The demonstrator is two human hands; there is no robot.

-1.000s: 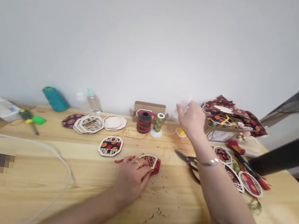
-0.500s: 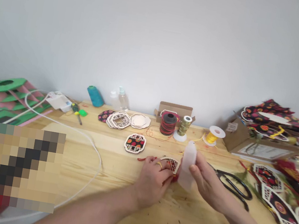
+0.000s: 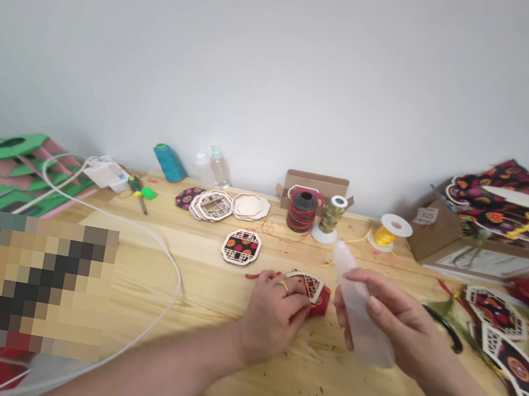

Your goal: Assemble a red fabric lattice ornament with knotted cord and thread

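Observation:
My left hand (image 3: 274, 311), with a ring on one finger, rests on the table with its fingers closed on a fan-shaped wooden lattice ornament (image 3: 313, 287). Dark red fabric (image 3: 321, 302) shows beneath the ornament's right side, and a red cord (image 3: 251, 276) sticks out to the left. Part of the ornament is hidden under my fingers. In my right hand (image 3: 393, 321) is a translucent white squeeze bottle (image 3: 359, 315), tilted with its narrow tip up and to the left. It is held just right of the ornament. Behind my left hand lies an octagonal lattice ornament (image 3: 240, 247) with patterned fabric.
Red-black (image 3: 301, 212), gold-green (image 3: 332, 216) and yellow (image 3: 389, 234) spools stand at the back. Several lattice frames (image 3: 212, 205) lie left of them. A cardboard box (image 3: 440, 237) holds patterned fabric at right. Scissors (image 3: 448, 327) are partly behind my right hand. A white cable (image 3: 176, 271) loops at left.
My right hand has moved right with the squeeze bottle, away from the ornament, and the bottle has tipped from upright to slanted. My left hand stays on the ornament. The view has shifted slightly.

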